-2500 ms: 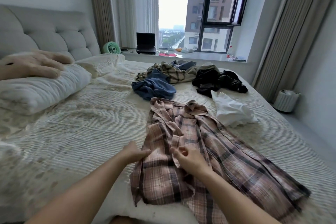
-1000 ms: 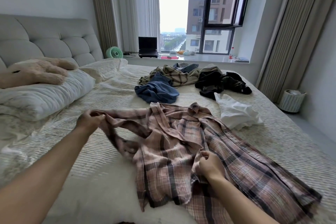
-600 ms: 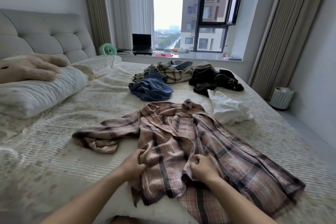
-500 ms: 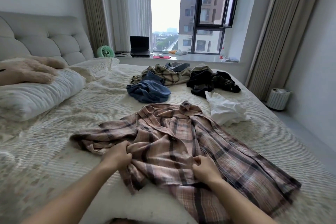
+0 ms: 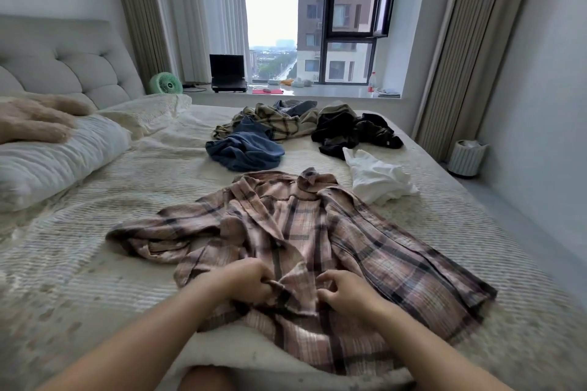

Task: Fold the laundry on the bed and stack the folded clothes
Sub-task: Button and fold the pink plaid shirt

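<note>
Your left hand (image 5: 246, 279) grips a bunched edge of the pink plaid shirt (image 5: 317, 247), fingers curled round the fabric near its front opening. Your right hand (image 5: 341, 295) lies just beside it on the same shirt, fingers bent and pinching the cloth at the other side of the opening. The shirt lies spread on the bed (image 5: 95, 263) in front of you, collar toward the window, one sleeve crumpled out to your left.

Beyond the shirt lies unfolded laundry: a blue garment (image 5: 244, 151), a tan plaid garment (image 5: 276, 119) touching it from behind, a black heap (image 5: 349, 132) to the right, and a white garment (image 5: 378, 179) near the shirt's right shoulder. A white pillow (image 5: 54, 159) rests at the left by the tufted headboard (image 5: 79, 63). A green fan (image 5: 166, 83) and a laptop (image 5: 227, 73) stand on the windowsill.
</note>
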